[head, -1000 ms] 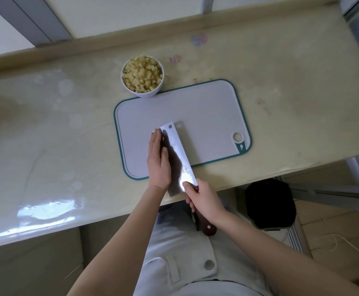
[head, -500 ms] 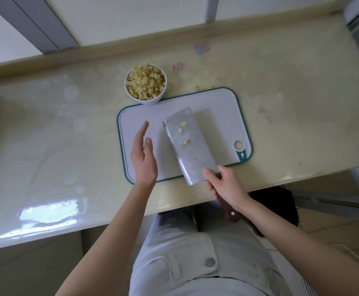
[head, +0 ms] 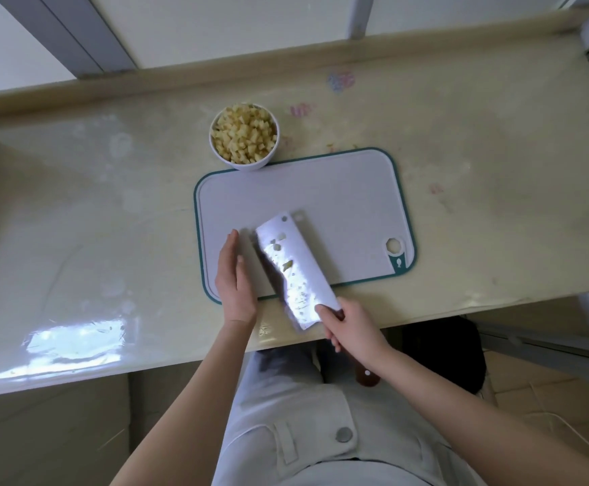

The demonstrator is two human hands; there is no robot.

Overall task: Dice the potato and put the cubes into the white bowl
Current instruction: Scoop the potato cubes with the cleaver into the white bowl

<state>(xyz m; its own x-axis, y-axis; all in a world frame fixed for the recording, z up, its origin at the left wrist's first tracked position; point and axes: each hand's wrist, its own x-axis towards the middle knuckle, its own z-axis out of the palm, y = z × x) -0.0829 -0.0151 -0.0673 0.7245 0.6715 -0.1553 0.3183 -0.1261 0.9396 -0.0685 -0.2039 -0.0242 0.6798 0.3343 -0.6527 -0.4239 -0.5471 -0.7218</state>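
1. Your left hand (head: 235,278) stands on its edge on the near-left part of the board (head: 338,191). Its fingers are straight and pressed together, it holds nothing, and its palm faces the knife (head: 296,268).
2. Your right hand (head: 351,326) is clamped on the knife where blade meets handle. The fingers curl round it and the thumb lies on the flat of the blade. The dark butt of the handle (head: 366,378) sticks out below your wrist, off the desk (head: 111,205).
3. The blade lies slanted with its broad face up. Its far end is over the middle of the board, and its heel reaches past the board's near edge to the desk's near edge.
4. A narrow strip of shadowed board shows between your left hand and the blade; the two are close, but I cannot tell whether they touch.
5. A few small potato bits (head: 288,264) cling to the upturned face of the blade.
6. The cubes (head: 245,135) fill the white bowl (head: 244,164) in a heap.
7. The bowl stands on the desk at the board's far-left corner, right against its edge and well apart from both hands.
8. Some tiny scraps (head: 331,147) lie on the desk just beyond the board's far edge.
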